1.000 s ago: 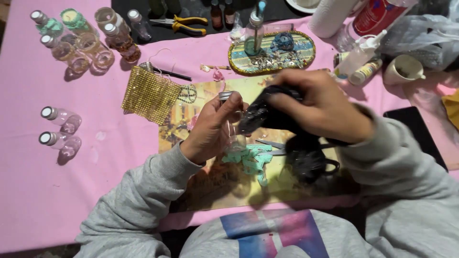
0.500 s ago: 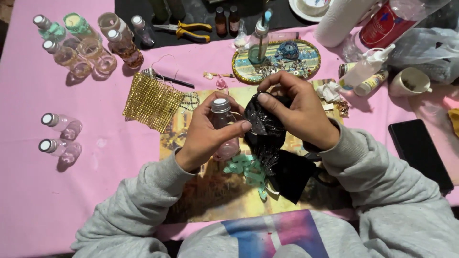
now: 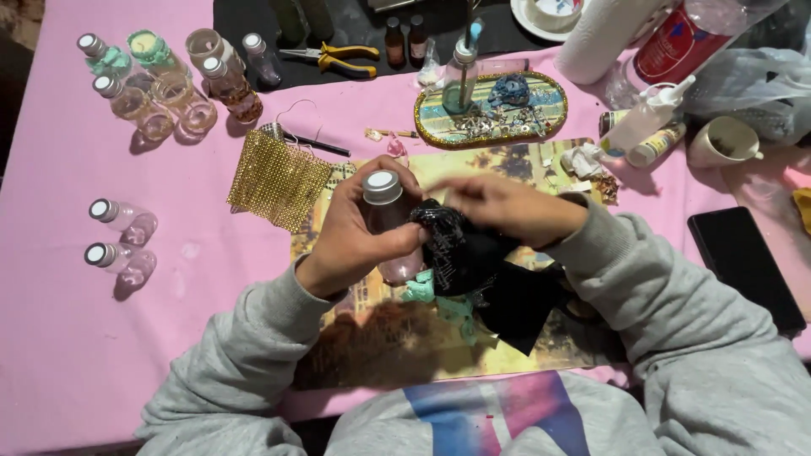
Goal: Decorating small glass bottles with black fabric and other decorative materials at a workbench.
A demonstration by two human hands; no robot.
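Since half a second ago the right hand (image 3: pixel 507 207) has slid from the top of the bottle to the black cloth beside it, and it is blurred with motion.

At far left two small clear bottles with silver caps (image 3: pixel 118 241) lie on the pink tablecloth (image 3: pixel 68 338), well apart from the hands. A square of gold mesh fabric (image 3: pixel 279 177) lies just left of the left hand (image 3: pixel 359 224). That hand is closed around a small pink glass bottle with a silver screw cap (image 3: pixel 383 190), holding it upright over the yellow printed mat (image 3: pixel 380 355). The crumpled black sequinned cloth (image 3: pixel 473 262) touches the bottle's right side, and the right hand pinches its upper edge. A black phone (image 3: pixel 743 262) lies at far right.
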